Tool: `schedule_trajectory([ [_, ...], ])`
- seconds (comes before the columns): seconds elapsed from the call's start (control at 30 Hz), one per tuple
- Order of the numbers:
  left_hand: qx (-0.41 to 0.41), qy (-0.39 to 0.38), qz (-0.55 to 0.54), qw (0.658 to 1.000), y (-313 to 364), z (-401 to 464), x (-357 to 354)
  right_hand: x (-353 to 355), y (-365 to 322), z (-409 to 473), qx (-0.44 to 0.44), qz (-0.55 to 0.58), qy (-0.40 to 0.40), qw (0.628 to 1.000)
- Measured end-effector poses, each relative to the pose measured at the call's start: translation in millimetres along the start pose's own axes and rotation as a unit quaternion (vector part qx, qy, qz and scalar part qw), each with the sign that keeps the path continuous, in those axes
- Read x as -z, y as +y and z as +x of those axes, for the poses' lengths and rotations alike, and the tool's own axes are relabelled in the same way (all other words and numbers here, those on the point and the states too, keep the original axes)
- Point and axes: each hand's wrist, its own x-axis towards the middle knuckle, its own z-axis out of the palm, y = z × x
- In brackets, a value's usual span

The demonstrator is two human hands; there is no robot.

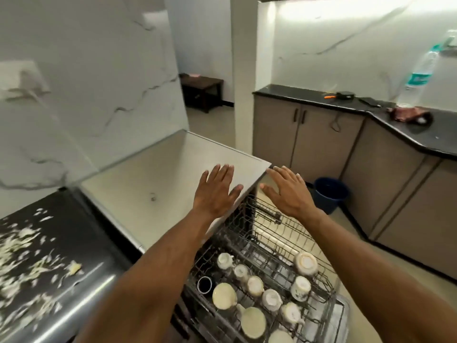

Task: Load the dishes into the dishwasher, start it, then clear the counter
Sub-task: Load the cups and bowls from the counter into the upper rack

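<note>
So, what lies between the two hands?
In the head view, only the front corner of the dishwasher top lies between the left hand and right hand.

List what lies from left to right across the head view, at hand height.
Dishwasher top → left hand → right hand → blue bucket → cabinet doors.

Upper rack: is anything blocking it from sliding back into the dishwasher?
Nothing visible blocks it. The upper rack is pulled out, loaded with upturned cups. The rack's rear half is bare wire. The left hand hovers over the dishwasher top, the right hand above the rack's rear, both open.
</note>
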Motion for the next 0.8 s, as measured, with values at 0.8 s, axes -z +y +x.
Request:
schedule_trajectory([
  [0.8,0.320,0.092,0.060,0.941,-178.0,-321.9,103.2,-73.8,-327.0,-62.2,0.326,0.059,-0.088,0.939],
])
